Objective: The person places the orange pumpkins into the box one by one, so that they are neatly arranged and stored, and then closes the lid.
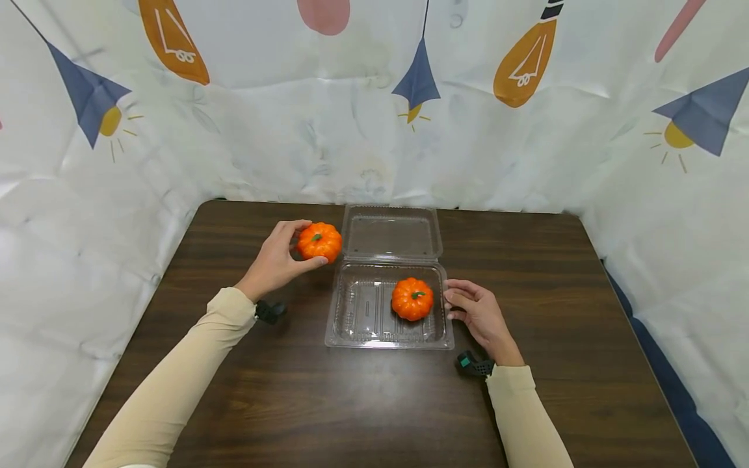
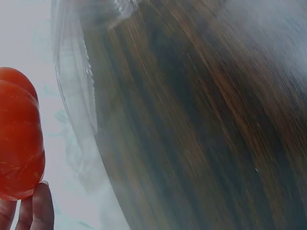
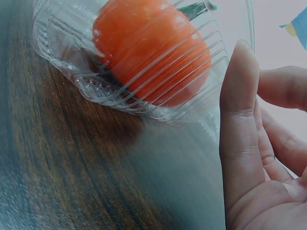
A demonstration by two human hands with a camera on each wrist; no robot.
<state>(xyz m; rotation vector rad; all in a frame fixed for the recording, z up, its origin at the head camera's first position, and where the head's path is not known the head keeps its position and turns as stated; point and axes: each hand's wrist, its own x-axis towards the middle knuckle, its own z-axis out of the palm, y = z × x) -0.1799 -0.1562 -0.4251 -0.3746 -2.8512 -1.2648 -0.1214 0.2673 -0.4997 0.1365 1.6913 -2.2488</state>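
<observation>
In the head view my left hand (image 1: 277, 257) holds a small orange pumpkin (image 1: 319, 242) with a green stem, thumb on the near side and fingers behind it. It is left of the open lid of a clear plastic clamshell container (image 1: 363, 338). The left wrist view shows the pumpkin (image 2: 19, 134) at its left edge, fingertips against its underside. A second orange pumpkin (image 1: 412, 299) sits in the container's base, toward the right. My right hand (image 1: 480, 315) pinches the base's right rim between thumb (image 3: 238, 96) and fingers; the exact contact is partly hidden.
The container's hinged lid (image 1: 391, 233) lies folded back toward the far edge of the dark wooden table (image 1: 374, 409). A white printed cloth (image 1: 351, 143) hangs behind the table and along its sides. Both wrists wear black straps with small cameras.
</observation>
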